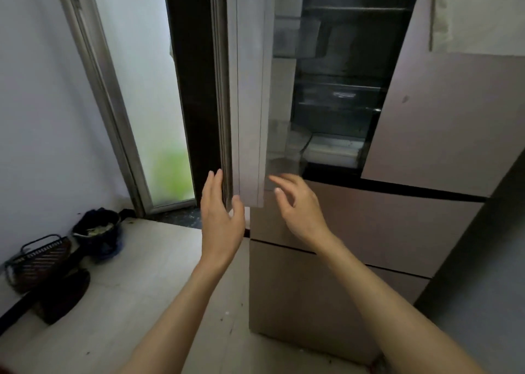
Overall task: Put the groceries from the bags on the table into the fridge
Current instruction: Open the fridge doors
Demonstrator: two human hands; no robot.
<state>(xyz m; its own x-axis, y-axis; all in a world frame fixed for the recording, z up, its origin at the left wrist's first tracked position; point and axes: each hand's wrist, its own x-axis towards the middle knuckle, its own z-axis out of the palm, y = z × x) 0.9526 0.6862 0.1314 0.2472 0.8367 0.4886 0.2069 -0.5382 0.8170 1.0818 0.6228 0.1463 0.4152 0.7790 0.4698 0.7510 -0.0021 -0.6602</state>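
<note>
A pale pink fridge stands ahead of me with its upper left door swung open, edge-on to me. Dark shelves and drawers show inside, and a white tray lies at the bottom. My left hand is at the door's lower edge, fingers straight along its outer side and thumb by the bottom corner. My right hand hovers just right of the door, fingers relaxed and spread, holding nothing. No groceries or bags are in view.
The upper right door is closed, with drawer fronts below. A frosted glass door stands to the left. On the pale tiled floor at the left sit a dark pot with scraps and a dark wire basket.
</note>
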